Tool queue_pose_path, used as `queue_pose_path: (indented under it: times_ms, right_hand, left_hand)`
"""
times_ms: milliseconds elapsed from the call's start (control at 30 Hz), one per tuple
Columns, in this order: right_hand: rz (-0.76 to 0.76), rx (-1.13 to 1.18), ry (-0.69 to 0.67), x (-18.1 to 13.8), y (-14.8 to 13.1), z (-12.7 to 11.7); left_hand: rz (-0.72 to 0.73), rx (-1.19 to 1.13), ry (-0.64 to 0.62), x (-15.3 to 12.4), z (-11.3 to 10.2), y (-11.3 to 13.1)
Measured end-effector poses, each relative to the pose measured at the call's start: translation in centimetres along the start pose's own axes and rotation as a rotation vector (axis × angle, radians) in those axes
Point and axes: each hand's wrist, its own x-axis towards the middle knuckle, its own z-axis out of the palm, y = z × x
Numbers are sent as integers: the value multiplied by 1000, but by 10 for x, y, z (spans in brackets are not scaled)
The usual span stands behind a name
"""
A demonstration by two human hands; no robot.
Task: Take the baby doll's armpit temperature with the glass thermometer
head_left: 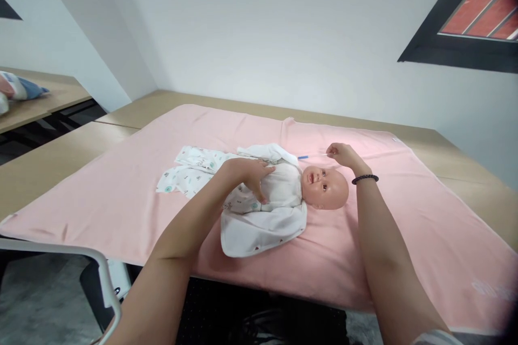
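Observation:
A baby doll [324,187] in a white printed sleepsuit [259,210] lies on its back on a pink blanket [121,194], head to the right. My left hand [251,172] rests flat on the doll's chest with fingers spread. My right hand [342,154], with a dark bead bracelet at the wrist, is beyond the doll's head and pinches the end of a thin white stick with a blue tip [309,157] that lies by the doll's far shoulder.
The blanket covers a light wooden table [60,156] against a white wall. A second table with a bundle of cloth [16,91] stands at the far left. A white chair frame [101,275] is at the near left edge.

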Motion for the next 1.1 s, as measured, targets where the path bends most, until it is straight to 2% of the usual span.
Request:
queue_pose_path:
  times_ms: [100, 200, 333, 467, 600, 800, 1033, 1100]
  right_hand:
    - [-101, 146, 117, -1, -26, -13]
    - [-209, 263, 173, -8, -59, -23]
    - [-342, 349, 136, -27, -102, -21]
    - [-417, 192, 26, -43, -127, -12]
    - [-424, 119, -40, -49, -134, -8]
    - [-448, 124, 8, -47, -137, -7]
    - [-477, 238, -3, -49, -139, -6]
    - [-473, 244, -47, -50, -138, -5]
  left_hand:
    - [-50, 48, -61, 6, 0, 1]
    - [-52, 23, -35, 9, 0, 2]
    - [-26, 10, 1, 7, 1, 3]
    - [-23, 59, -19, 6, 0, 5]
    - [-31, 43, -17, 5, -1, 5]
    - [-31, 3, 9, 4, -1, 7]
    - [-53, 10, 6, 6, 1, 6]
    - [-53, 39, -3, 6, 1, 6]
